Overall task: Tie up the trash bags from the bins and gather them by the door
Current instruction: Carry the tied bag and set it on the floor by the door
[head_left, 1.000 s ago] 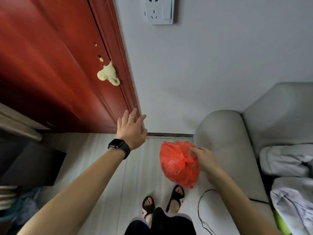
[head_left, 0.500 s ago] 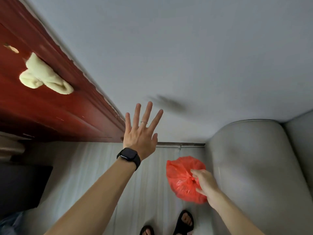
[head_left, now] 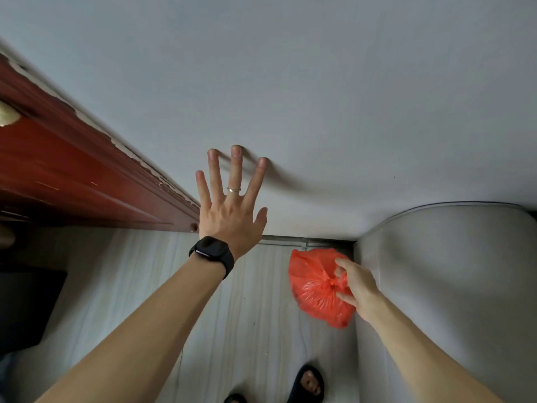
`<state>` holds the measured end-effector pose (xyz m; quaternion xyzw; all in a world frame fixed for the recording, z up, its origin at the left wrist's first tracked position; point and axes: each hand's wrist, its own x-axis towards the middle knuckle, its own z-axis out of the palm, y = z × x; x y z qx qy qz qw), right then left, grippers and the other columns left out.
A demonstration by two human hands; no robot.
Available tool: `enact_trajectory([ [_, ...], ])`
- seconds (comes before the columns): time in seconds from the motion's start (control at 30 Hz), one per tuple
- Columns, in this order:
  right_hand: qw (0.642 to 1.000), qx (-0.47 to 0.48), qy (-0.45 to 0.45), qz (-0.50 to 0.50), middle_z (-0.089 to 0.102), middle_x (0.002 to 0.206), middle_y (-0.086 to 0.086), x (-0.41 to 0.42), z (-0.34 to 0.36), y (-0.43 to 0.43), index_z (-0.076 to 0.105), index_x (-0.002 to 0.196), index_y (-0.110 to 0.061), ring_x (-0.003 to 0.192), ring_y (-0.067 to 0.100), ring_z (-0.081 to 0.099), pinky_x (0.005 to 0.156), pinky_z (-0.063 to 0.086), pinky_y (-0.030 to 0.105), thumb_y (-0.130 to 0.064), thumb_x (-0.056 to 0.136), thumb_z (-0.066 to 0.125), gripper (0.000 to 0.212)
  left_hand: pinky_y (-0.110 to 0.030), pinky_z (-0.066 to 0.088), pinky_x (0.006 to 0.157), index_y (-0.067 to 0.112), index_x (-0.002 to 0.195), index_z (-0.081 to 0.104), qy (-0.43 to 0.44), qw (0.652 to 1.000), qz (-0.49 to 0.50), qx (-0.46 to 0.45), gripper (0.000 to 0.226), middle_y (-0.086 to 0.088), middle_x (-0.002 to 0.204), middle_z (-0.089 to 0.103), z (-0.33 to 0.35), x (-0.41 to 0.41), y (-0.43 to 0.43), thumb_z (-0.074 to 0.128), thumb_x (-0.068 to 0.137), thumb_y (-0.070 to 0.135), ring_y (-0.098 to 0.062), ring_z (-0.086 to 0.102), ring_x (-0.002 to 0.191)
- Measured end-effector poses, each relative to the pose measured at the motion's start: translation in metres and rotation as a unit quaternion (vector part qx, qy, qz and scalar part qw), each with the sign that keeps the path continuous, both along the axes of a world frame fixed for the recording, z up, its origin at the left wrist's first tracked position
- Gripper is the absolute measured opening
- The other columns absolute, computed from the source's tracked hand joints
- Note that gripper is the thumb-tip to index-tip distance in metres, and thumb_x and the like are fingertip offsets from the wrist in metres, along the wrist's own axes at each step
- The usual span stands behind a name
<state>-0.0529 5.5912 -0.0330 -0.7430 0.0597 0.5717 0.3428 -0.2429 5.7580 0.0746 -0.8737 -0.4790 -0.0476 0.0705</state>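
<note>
A tied red trash bag hangs low over the pale floor, close to the base of the wall and beside the sofa arm. My right hand pinches the bag at its knot. My left hand, wearing a ring and a black watch, is spread flat with straight fingers, its fingertips against the white wall just right of the red door frame. I cannot tell whether the bag touches the floor.
A grey sofa arm fills the right side, right next to the bag. A dark object stands at the left on the floor. My feet in black sandals are at the bottom edge.
My view tilted down and closer to the wall. My left hand rose and reached the wall with spread fingers. My right hand lowered the red bag towards the corner by the sofa.
</note>
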Motion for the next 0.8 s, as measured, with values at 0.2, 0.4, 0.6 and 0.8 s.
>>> enact_trajectory([
  [0.2, 0.998, -0.001, 0.002, -0.059, 0.065, 0.12, 0.004, 0.02, -0.041, 0.013, 0.063, 0.12, -0.014, 0.117, 0.023, 0.059, 0.1, 0.048, 0.046, -0.033, 0.091, 0.061, 0.034, -0.067, 0.007, 0.115, 0.03, 0.155, -0.008, -0.005, 1.0, -0.008, 0.017, 0.097, -0.016, 0.159, -0.015, -0.007, 0.005, 0.003, 0.057, 0.085, 0.048, -0.053, -0.009, 0.144],
  [0.4, 0.998, -0.022, -0.042, 0.05, 0.07, 0.11, 0.008, 0.006, -0.069, 0.016, 0.067, 0.103, -0.014, 0.106, 0.022, 0.063, 0.087, 0.05, 0.038, -0.027, 0.092, 0.06, 0.019, -0.066, 0.004, 0.114, 0.028, 0.155, -0.003, -0.005, 0.999, -0.001, 0.052, 0.106, -0.016, 0.158, -0.01, -0.015, 0.008, 0.006, 0.066, 0.074, 0.028, -0.056, 0.0, 0.143],
  [0.6, 0.983, -0.011, -0.165, 0.081, 0.072, 0.101, 0.009, 0.034, -0.065, 0.043, 0.072, 0.088, -0.013, 0.096, 0.03, 0.066, 0.092, 0.054, 0.046, -0.045, 0.073, 0.061, 0.036, -0.067, 0.011, 0.114, 0.025, 0.156, -0.003, -0.002, 0.997, -0.001, 0.076, 0.108, -0.02, 0.157, -0.007, -0.023, 0.008, 0.009, 0.066, 0.072, 0.022, -0.059, 0.004, 0.141],
  [0.8, 0.989, 0.0, -0.118, 0.083, 0.066, 0.078, 0.002, 0.025, -0.058, 0.045, 0.067, 0.074, -0.018, 0.076, 0.022, 0.061, 0.066, 0.048, 0.03, -0.035, 0.083, 0.068, 0.019, -0.067, 0.013, 0.114, 0.025, 0.155, -0.007, -0.003, 0.996, 0.0, 0.086, 0.111, -0.02, 0.157, -0.008, -0.026, 0.01, 0.009, 0.066, 0.072, 0.016, -0.059, 0.004, 0.142],
])
